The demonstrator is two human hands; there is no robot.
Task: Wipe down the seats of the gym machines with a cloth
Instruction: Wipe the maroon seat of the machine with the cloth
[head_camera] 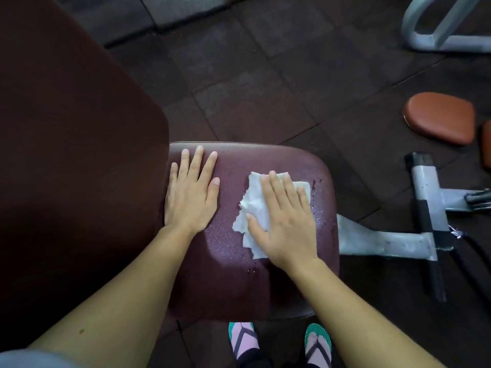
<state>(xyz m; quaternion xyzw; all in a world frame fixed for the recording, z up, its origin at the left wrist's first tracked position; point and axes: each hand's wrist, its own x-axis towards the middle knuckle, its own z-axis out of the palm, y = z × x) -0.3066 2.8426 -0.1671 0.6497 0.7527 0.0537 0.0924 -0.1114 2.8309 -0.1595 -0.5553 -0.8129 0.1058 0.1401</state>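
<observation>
Seat (pixel 239 274) wipe is mid-way, I'd say, w/ the cloth (pixel 252 208) lying flat on the maroon pad, right of centre and toward the far half. Right hand (pixel 284 221) is spread flat on top of the cloth, fingers together-ish and pointing away, palm pressing it down; nothing pinched, just pressed. Left hand (pixel 190 192) is also flat and open, fingers fanned, resting bare on the seat's left side just beside the dark backrest (pixel 66 128), prob. bracing. Wet beads show along the right edge near the cloth and a few drops toward the near edge, so those strips look not yet wiped. Patch btwn the two hands has a dull sheen, though whether that's damp or just light I can't tell. Near half of the pad is in shadow, can't judge it. Backrest shows no sign either way. Off to the right a 2nd seat (pixel 441 118), orange-brown, sits well apart across the floor (pixel 265 75), by a grey frame (pixel 425 208); it looks untouched as far as I can see, so at least that one is left, plus whatever machines are out of view. Person's sandalled feet (pixel 279 343) are right at the near edge.
</observation>
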